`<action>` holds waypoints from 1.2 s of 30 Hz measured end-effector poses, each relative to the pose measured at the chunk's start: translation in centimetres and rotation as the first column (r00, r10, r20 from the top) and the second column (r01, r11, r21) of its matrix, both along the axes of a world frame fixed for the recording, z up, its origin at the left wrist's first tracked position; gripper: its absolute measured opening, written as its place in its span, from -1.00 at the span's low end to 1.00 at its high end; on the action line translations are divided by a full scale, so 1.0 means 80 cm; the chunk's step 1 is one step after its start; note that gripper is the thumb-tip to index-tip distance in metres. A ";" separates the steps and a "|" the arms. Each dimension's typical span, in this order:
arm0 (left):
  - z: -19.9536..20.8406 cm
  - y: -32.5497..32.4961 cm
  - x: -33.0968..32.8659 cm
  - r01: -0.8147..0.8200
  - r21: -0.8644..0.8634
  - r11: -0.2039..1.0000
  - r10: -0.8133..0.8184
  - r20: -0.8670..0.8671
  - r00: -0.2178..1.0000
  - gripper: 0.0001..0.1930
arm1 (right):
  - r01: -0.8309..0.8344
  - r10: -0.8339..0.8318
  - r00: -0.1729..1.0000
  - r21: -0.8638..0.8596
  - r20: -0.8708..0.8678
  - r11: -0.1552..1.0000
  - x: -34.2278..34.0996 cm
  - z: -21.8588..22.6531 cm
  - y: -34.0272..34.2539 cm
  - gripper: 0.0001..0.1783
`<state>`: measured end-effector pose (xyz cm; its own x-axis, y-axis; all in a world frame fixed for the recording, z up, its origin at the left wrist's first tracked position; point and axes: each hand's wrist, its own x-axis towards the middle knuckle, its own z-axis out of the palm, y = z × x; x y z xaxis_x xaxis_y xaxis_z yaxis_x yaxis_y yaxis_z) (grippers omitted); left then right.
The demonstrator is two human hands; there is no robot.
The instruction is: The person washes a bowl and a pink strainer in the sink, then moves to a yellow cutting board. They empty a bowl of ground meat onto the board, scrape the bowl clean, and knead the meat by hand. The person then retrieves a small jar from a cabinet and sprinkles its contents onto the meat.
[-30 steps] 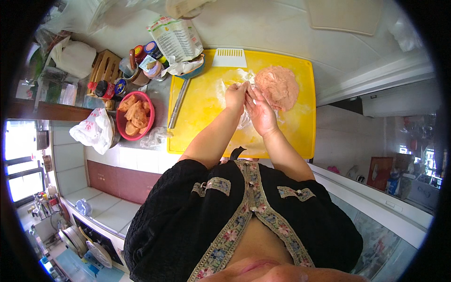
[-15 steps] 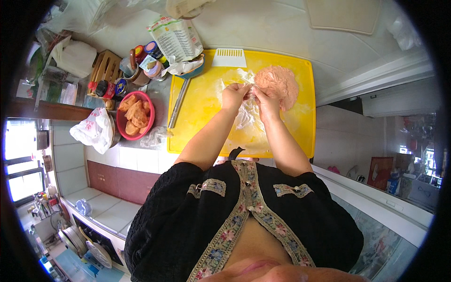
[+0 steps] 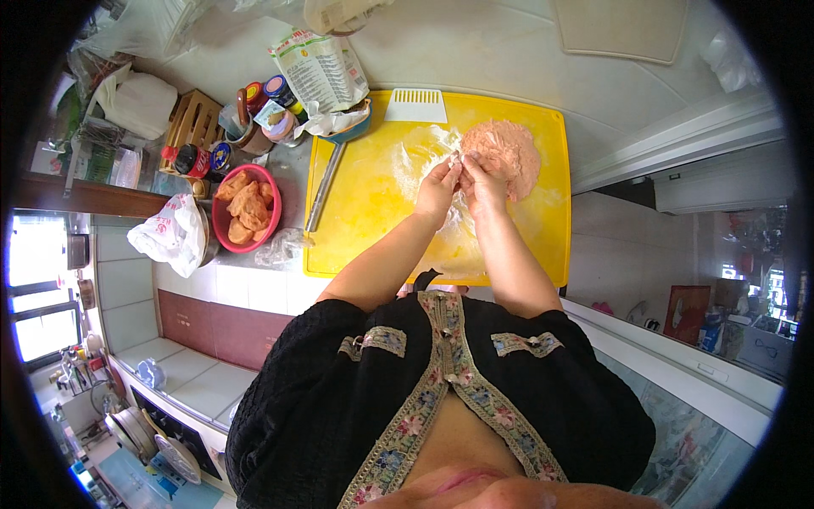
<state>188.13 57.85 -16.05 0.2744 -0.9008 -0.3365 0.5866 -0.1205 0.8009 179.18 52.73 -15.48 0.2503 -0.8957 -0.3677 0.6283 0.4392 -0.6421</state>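
My left hand [image 3: 437,191] and my right hand [image 3: 484,183] meet at the fingertips over a yellow board [image 3: 365,237]. Both are pinched closed; whatever small bit lies between the fingers is hidden or too small to name. Just right of them sits a large, soft, pale pink mound of dough [image 3: 517,161], with my right fingers close against its left edge. White flour [image 3: 417,161] is smeared across the board on the left and below my hands. At the board's far edge lies a white slotted scraper [image 3: 415,107].
A metal rod [image 3: 325,188] lies along the board's left side. Further left stands a pink-red bowl [image 3: 273,227] of orange-pink lumps, beside a white plastic bag [image 3: 174,233]. Jars, a blue container [image 3: 349,131] and a printed bag [image 3: 318,72] crowd the back left.
My left hand has moved right and slightly nearer, closing in on my right hand. Both hands stay pinched beside the dough mound.
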 end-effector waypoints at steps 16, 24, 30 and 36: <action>0.023 -0.021 0.008 -0.235 0.121 0.964 0.264 -0.432 0.862 -0.81 | -0.190 0.151 0.975 -0.252 -0.165 0.949 0.025 0.049 0.053 -0.16; 0.016 -0.031 0.040 -0.086 0.155 0.984 0.107 -0.134 0.985 -0.79 | -0.296 0.178 0.941 -0.442 -0.289 0.847 0.023 0.024 0.075 -0.12; 0.017 -0.028 0.035 -0.188 0.133 0.973 0.215 -0.225 0.950 -0.85 | -0.346 0.236 0.925 -0.403 -0.299 0.847 0.019 0.021 0.086 -0.20; 0.000 -0.007 0.017 -0.048 0.011 0.999 0.049 -0.221 0.974 -0.63 | -0.246 0.197 0.963 -0.295 -0.186 0.923 0.031 0.037 0.072 -0.09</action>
<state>189.47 57.29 -16.05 0.2357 -0.8861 -0.3990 0.7542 -0.0921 0.6501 181.68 58.45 -12.53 0.4194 -0.8989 -0.1270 0.4242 0.3177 -0.8480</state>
